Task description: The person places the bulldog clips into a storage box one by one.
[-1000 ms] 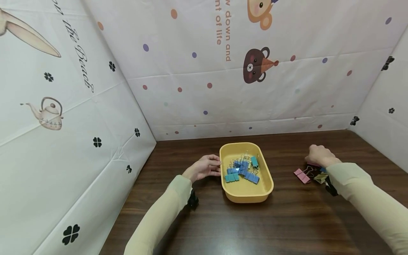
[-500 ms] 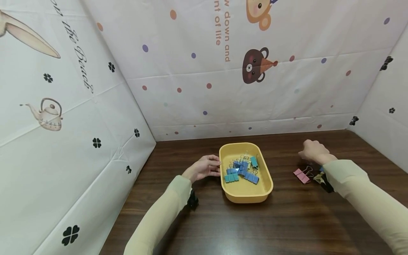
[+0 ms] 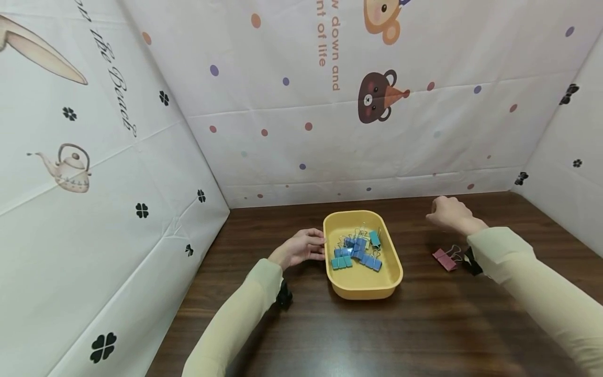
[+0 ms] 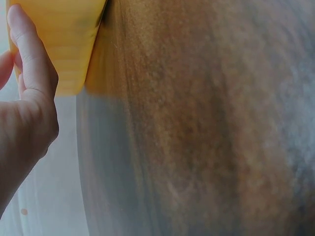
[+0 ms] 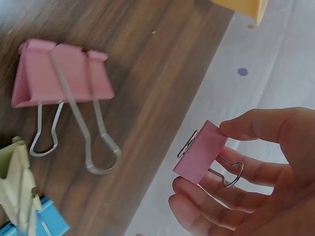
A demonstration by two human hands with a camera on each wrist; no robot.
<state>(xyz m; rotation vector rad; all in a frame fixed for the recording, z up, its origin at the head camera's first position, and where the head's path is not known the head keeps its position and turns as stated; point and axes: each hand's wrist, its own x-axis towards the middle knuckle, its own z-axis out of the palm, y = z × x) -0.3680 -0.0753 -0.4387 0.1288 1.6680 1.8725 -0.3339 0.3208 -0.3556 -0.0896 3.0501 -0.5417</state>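
A pink binder clip [image 5: 201,153] is pinched between the thumb and fingers of my right hand [image 5: 256,172], raised over the table. In the head view this right hand [image 3: 452,212] is right of the yellow tray [image 3: 363,289], and its clip is hidden there. My left hand [image 3: 302,247] touches the tray's left wall with extended fingers; the left wrist view shows the fingertips against the yellow wall [image 4: 64,44]. Inside the tray lie several blue and teal binder clips [image 3: 359,248]. Another pink binder clip [image 3: 445,259] lies on the table below my right hand.
Near that loose pink clip, a pale yellow binder clip [image 5: 17,182] and a blue one [image 5: 51,216] lie together on the wooden table [image 3: 301,335]. Patterned white sheets [image 3: 264,157] stand as walls behind the table and at both sides.
My right hand has lifted off the clips on the right and moved up and left, carrying the pink binder clip. The left hand and the tray stay in place.
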